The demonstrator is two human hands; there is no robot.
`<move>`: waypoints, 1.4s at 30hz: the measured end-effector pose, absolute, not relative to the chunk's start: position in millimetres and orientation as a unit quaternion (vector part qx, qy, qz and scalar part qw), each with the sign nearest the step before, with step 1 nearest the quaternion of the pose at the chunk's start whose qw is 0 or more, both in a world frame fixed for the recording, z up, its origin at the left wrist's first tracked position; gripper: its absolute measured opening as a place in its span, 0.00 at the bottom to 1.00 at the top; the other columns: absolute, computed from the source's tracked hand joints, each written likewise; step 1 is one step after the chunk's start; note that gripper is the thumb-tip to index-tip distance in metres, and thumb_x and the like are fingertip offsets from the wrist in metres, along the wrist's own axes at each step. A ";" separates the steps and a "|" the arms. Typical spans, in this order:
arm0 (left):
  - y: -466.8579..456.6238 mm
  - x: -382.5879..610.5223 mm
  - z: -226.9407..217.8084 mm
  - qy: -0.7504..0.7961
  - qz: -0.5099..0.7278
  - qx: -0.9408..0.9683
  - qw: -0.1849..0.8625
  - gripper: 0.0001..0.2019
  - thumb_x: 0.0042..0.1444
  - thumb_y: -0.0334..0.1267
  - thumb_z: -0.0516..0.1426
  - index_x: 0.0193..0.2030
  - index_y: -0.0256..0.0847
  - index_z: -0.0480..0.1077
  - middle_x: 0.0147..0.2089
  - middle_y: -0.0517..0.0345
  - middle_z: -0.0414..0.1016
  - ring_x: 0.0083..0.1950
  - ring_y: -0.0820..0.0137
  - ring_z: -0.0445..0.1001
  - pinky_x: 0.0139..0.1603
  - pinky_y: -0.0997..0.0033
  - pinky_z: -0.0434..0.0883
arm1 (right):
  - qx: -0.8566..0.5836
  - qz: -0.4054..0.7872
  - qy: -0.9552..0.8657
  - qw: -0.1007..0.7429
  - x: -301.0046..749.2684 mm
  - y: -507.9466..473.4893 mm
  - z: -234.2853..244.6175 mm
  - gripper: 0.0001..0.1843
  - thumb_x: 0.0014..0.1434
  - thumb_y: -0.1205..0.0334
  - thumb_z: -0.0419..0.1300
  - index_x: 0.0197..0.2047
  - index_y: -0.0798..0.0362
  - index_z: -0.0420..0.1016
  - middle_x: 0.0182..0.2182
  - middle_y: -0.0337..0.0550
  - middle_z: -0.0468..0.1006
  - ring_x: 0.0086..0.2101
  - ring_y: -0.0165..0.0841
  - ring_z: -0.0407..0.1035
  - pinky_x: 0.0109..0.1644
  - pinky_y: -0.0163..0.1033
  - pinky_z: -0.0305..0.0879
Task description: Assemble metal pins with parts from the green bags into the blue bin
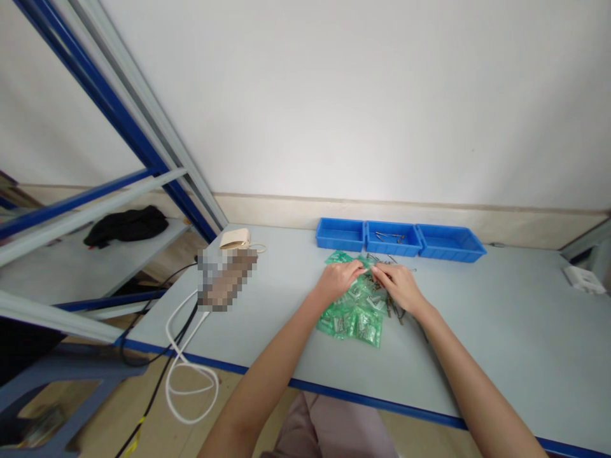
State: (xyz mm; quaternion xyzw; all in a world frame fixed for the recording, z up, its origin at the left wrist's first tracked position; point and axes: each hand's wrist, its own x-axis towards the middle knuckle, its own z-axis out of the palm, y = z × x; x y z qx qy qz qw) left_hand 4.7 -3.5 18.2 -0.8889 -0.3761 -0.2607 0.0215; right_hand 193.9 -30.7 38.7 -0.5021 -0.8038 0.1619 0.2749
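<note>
A person's left hand (340, 278) and right hand (400, 286) are resting close together at green plastic bags (351, 324) lying on the bench (515, 312). Bent fingers are hiding each grip, so its opening and anything it is holding cannot be told.

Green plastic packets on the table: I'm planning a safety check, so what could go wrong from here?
Slim metal pieces lie loose right beside the green plastic packets, so the two might get mixed. The white cable hangs past the front edge of the table and could snag.
</note>
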 end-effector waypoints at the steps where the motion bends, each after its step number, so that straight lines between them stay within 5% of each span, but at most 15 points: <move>1: -3.4 4.6 18.0 -0.369 -0.267 -0.890 0.019 0.17 0.68 0.43 0.42 0.39 0.38 0.67 0.33 0.57 0.77 0.33 0.72 0.75 0.32 0.75 0.65 | -0.501 0.174 -0.802 0.275 193.9 -30.6 38.7 0.26 0.66 0.49 0.41 0.24 0.51 0.67 0.20 0.37 0.71 0.24 0.31 0.66 0.31 0.36 0.55; 8: -4.0 3.9 20.3 -0.364 -0.256 -0.895 0.022 0.20 0.68 0.41 0.40 0.33 0.38 0.67 0.30 0.57 0.75 0.32 0.73 0.73 0.33 0.75 0.64 | -0.507 0.197 -0.777 0.316 193.6 -28.1 37.4 0.16 0.62 0.48 0.50 0.38 0.50 0.72 0.25 0.37 0.75 0.26 0.32 0.67 0.32 0.35 0.57; 13: -4.5 3.7 22.7 -0.365 -0.264 -0.893 0.012 0.23 0.68 0.42 0.38 0.28 0.39 0.66 0.26 0.57 0.72 0.29 0.72 0.70 0.31 0.74 0.62 | -0.484 0.201 -0.795 0.306 195.2 -28.7 43.6 0.20 0.63 0.50 0.47 0.28 0.51 0.70 0.24 0.38 0.73 0.28 0.31 0.66 0.33 0.35 0.57; 21: -4.8 5.5 23.1 -0.360 -0.255 -0.897 -0.021 0.24 0.67 0.44 0.40 0.26 0.38 0.67 0.25 0.57 0.72 0.29 0.72 0.70 0.30 0.73 0.60 | -0.482 0.325 -0.750 0.316 190.5 -19.9 38.9 0.29 0.62 0.43 0.39 0.14 0.50 0.50 0.13 0.34 0.57 0.17 0.27 0.54 0.27 0.34 0.56; 27: -3.0 2.7 26.0 -0.422 -0.258 -0.866 -0.069 0.24 0.67 0.43 0.42 0.24 0.39 0.68 0.26 0.59 0.73 0.30 0.71 0.71 0.33 0.73 0.62 | -0.573 0.243 -0.710 0.329 202.1 27.2 61.3 0.35 0.63 0.41 0.31 0.13 0.50 0.57 0.13 0.40 0.64 0.20 0.29 0.62 0.31 0.35 0.58; 34: 1.0 0.8 23.8 -0.426 -0.242 -0.869 -0.066 0.24 0.67 0.43 0.42 0.24 0.38 0.69 0.27 0.58 0.74 0.30 0.71 0.72 0.33 0.73 0.62 | -0.623 0.153 -0.722 0.258 232.1 -6.9 85.9 0.29 0.57 0.41 0.52 0.13 0.51 0.62 0.12 0.41 0.65 0.21 0.33 0.65 0.28 0.35 0.51; 38: 0.5 1.8 24.2 -0.413 -0.245 -0.875 -0.064 0.25 0.67 0.44 0.41 0.25 0.38 0.69 0.26 0.57 0.73 0.29 0.71 0.71 0.32 0.72 0.62 | -0.620 0.080 -0.770 0.127 225.4 -68.6 69.0 0.15 0.58 0.46 0.55 0.29 0.48 0.71 0.23 0.38 0.75 0.25 0.34 0.68 0.27 0.35 0.49; 42: -0.3 1.7 24.2 -0.413 -0.247 -0.874 -0.064 0.25 0.67 0.45 0.41 0.25 0.38 0.69 0.26 0.57 0.72 0.29 0.70 0.70 0.32 0.72 0.62 | -0.635 0.033 -0.766 0.097 207.7 -102.2 39.8 0.09 0.57 0.57 0.57 0.41 0.51 0.68 0.31 0.44 0.77 0.35 0.38 0.69 0.32 0.37 0.56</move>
